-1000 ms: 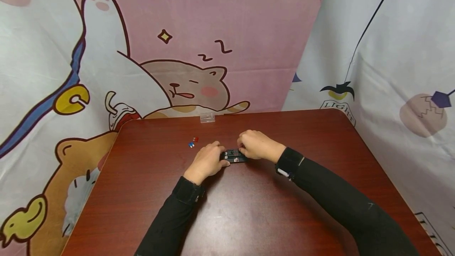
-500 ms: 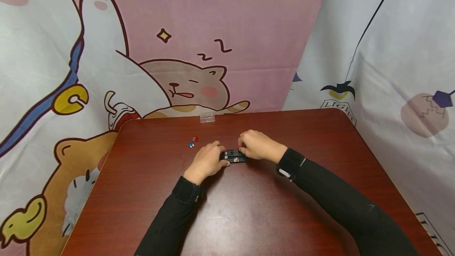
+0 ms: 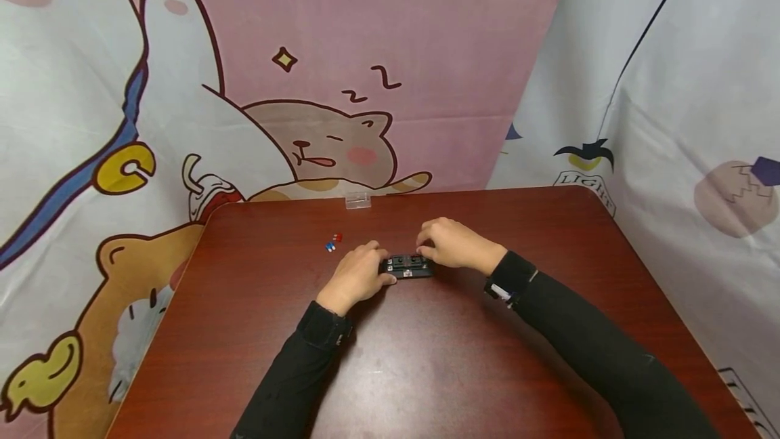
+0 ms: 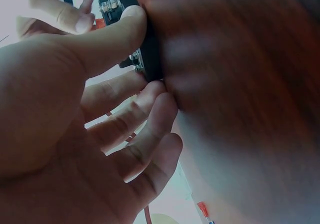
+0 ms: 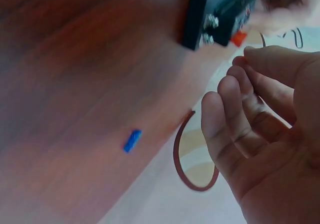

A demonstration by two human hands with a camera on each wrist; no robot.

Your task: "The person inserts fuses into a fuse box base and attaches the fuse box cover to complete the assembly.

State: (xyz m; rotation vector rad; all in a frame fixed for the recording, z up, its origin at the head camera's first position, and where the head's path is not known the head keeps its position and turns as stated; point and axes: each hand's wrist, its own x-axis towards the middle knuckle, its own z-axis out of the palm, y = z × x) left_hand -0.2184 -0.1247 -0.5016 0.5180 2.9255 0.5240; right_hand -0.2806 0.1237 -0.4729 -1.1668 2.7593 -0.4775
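My left hand [image 3: 358,275] grips the left end of a small black block with silvery metal terminals [image 3: 409,267], thumb along its near side. In the left wrist view the thumb lies across the block [image 4: 154,54] and the other fingers curl at its end. My right hand [image 3: 458,244] is by the block's far right corner. In the right wrist view its thumb and index fingertips come close together, apart from the block [image 5: 212,19], with nothing plainly visible between them. A small red part [image 5: 238,38] shows at the block's side.
A small blue and white piece [image 3: 330,246] and a red one [image 3: 338,238] lie on the brown table [image 3: 390,371], left of the block. Another small blue piece [image 5: 132,140] shows in the right wrist view. A clear plastic holder [image 3: 357,200] stands at the back edge.
My right hand has drawn back slightly to the right and away from the block, uncovering more of its right end. The left hand keeps its grip.
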